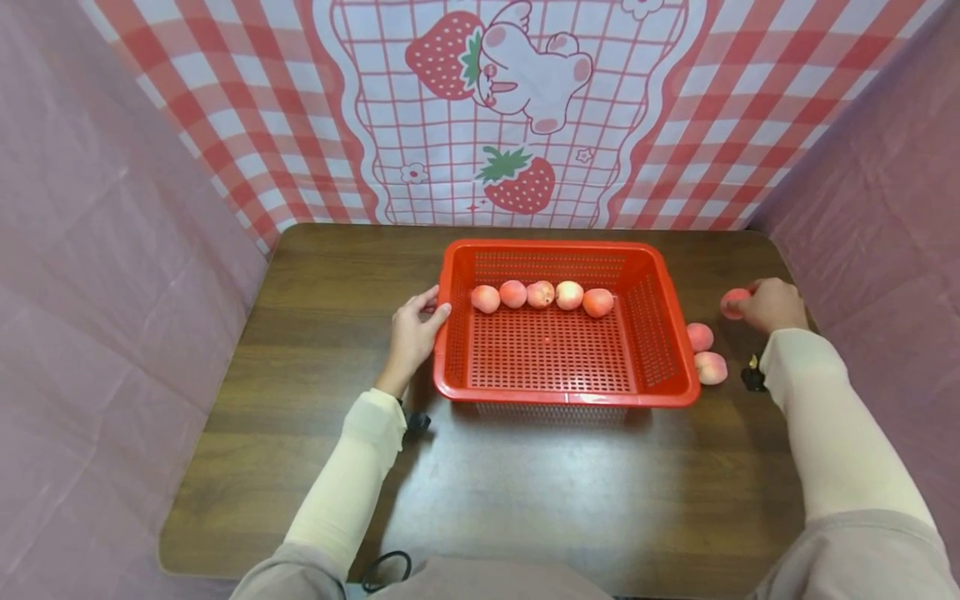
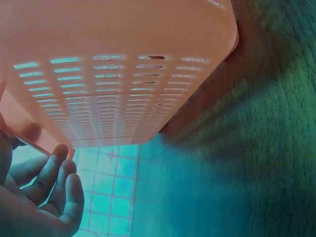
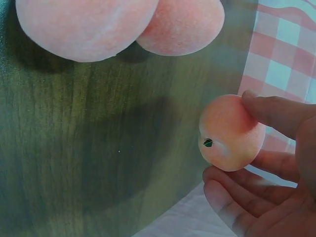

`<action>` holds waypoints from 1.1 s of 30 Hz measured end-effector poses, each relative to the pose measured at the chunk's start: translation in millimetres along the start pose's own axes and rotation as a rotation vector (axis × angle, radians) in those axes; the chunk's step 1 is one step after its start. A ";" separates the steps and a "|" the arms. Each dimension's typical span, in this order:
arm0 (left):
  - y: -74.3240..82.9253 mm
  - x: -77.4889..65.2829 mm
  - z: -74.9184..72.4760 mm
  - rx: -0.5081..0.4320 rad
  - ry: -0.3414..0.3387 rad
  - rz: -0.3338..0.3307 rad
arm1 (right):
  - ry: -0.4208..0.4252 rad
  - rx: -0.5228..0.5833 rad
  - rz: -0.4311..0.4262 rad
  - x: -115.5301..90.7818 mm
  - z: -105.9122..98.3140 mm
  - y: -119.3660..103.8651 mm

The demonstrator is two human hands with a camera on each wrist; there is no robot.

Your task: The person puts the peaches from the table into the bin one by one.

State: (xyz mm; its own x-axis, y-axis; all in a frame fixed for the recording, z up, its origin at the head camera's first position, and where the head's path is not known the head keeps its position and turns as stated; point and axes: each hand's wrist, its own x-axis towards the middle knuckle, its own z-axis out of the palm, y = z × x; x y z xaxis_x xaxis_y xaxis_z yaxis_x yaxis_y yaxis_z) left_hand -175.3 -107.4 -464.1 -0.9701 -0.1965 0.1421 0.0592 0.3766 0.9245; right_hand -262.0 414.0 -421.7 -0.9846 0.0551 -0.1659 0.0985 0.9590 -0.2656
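A red plastic basket (image 1: 517, 402) stands on the table, with several peaches (image 1: 541, 294) in a row along its far side. My left hand (image 1: 412, 337) holds the basket's left rim, thumb on top. Its other fingers (image 2: 72, 197) show below the rim in the left wrist view. To the right of the basket, my right hand (image 1: 777, 307) pinches a peach (image 3: 230, 138) between thumb and fingers, its stem end facing the camera. Two more peaches, one further back (image 1: 700, 337) and one nearer (image 1: 711, 367), lie against or close by the basket's right side.
The brown wooden table (image 1: 315, 467) has rounded corners. A checked cloth with strawberries (image 1: 519, 185) hangs behind it, and pink curtains (image 1: 112, 333) flank both sides. A black cable loop (image 1: 387, 570) lies at the front edge. Dark wrist-worn pieces (image 1: 418, 422) show near both sleeves.
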 end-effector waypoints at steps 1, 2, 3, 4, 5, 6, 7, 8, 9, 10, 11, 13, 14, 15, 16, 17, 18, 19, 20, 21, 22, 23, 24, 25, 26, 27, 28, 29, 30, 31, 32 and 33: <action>-0.2 -0.1 0.1 -0.002 0.001 0.000 | 0.009 -0.001 -0.009 0.2 -0.2 -0.5; -0.5 -0.1 0.1 -0.004 0.001 0.001 | 0.015 -0.001 -0.014 0.4 -0.6 -0.9; -0.8 0.1 0.2 -0.006 0.001 0.002 | 0.019 -0.002 -0.021 0.5 -1.3 -1.3; -1.1 0.1 0.2 -0.008 0.001 0.002 | 0.024 -0.003 -0.023 0.6 -2.2 -1.8; -1.4 0.2 0.2 -0.011 0.000 0.003 | 0.029 -0.006 -0.022 1.0 -3.5 -2.2; -1.8 0.3 0.2 -0.011 -0.002 0.003 | 0.034 -0.012 -0.022 1.5 -5.1 -2.5; -1.9 0.4 0.2 -0.011 -0.004 0.003 | 0.038 -0.013 -0.022 2.2 -6.8 -2.9; -2.2 0.5 0.1 -0.011 -0.006 0.001 | 0.043 -0.016 -0.023 3.0 -8.8 -3.7; -2.4 0.5 0.0 -0.008 -0.006 -0.002 | 0.046 -0.016 -0.022 3.7 -11.0 -4.7; -2.6 0.5 -0.1 -0.007 -0.007 -0.004 | 0.053 -0.018 -0.023 4.5 -12.9 -5.6; -2.7 0.4 -0.2 -0.006 -0.007 -0.008 | 0.057 -0.016 -0.025 5.3 -14.7 -6.8; -3.0 0.4 -0.3 -0.007 -0.006 -0.013 | 0.060 -0.010 -0.027 6.2 -17.9 -9.6; -3.2 0.3 -0.3 -0.006 -0.005 -0.014 | 0.064 -0.011 -0.029 6.2 -19.4 -11.2; -3.2 0.3 -0.2 -0.007 -0.005 -0.013 | 0.069 -0.009 -0.029 6.1 -20.7 -12.7; -3.2 0.3 -0.3 -0.010 -0.005 -0.010 | 0.075 -0.008 -0.030 5.9 -21.9 -14.0; -3.2 0.4 -0.2 -0.009 -0.006 -0.008 | 0.079 -0.005 -0.031 5.5 -23.3 -15.3; -3.0 0.5 -0.2 -0.009 -0.005 -0.006 | 0.084 -0.003 -0.033 4.9 -24.7 -16.6; -2.9 0.5 -0.2 -0.012 -0.005 -0.005 | 0.084 0.002 -0.033 4.3 -26.2 -17.7; -2.7 0.6 -0.3 -0.011 -0.003 -0.002 | 0.085 0.010 -0.035 3.8 -27.7 -18.7; -2.1 0.5 -0.4 -0.009 0.000 -0.001 | 0.089 0.015 -0.038 3.5 -29.1 -19.5; -1.7 0.6 -0.5 -0.008 0.002 -0.001 | 0.094 0.019 -0.043 3.3 -30.7 -20.4; -1.3 0.6 -0.7 -0.006 0.005 0.000 | 0.098 0.022 -0.047 3.0 -32.0 -21.3; -0.9 0.7 -0.9 -0.006 0.006 0.001 | 0.100 0.027 -0.048 2.7 -33.4 -22.4; -0.6 0.7 -1.2 -0.005 0.007 0.002 | 0.102 0.031 -0.053 2.7 -34.8 -23.5; -0.2 0.8 -1.3 -0.005 0.008 0.001 | 0.109 0.032 -0.058 2.5 -36.2 -24.7; 0.1 0.6 -1.4 -0.006 0.007 0.000 | 0.116 0.030 -0.061 2.6 -37.7 -25.9; 0.1 0.7 -1.5 -0.010 0.004 -0.002 | 0.116 0.035 -0.060 2.3 -39.3 -27.4; 0.1 0.6 -1.5 -0.012 0.000 -0.003 | 0.115 0.042 -0.056 2.0 -40.9 -28.5; 0.1 0.4 -1.4 -0.013 -0.003 -0.004 | 0.118 0.047 -0.055 1.8 -42.7 -30.0; 0.0 0.3 -1.3 -0.014 -0.006 -0.004 | 0.120 0.052 -0.053 1.5 -44.5 -31.2; -0.1 0.0 -1.2 -0.016 -0.007 -0.005 | 0.127 0.054 -0.054 1.4 -46.2 -32.4; -0.3 -0.2 -1.0 -0.018 -0.008 -0.004 | 0.130 0.060 -0.056 1.2 -47.7 -33.6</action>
State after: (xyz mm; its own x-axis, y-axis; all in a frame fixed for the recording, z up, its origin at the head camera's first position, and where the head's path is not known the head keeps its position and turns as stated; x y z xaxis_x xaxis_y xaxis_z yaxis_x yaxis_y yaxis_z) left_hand -174.9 -108.4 -464.0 -0.9723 -0.1902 0.1356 0.0595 0.3597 0.9311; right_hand -273.4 395.2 -367.6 -0.9988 0.0416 -0.0259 0.0477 0.9436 -0.3275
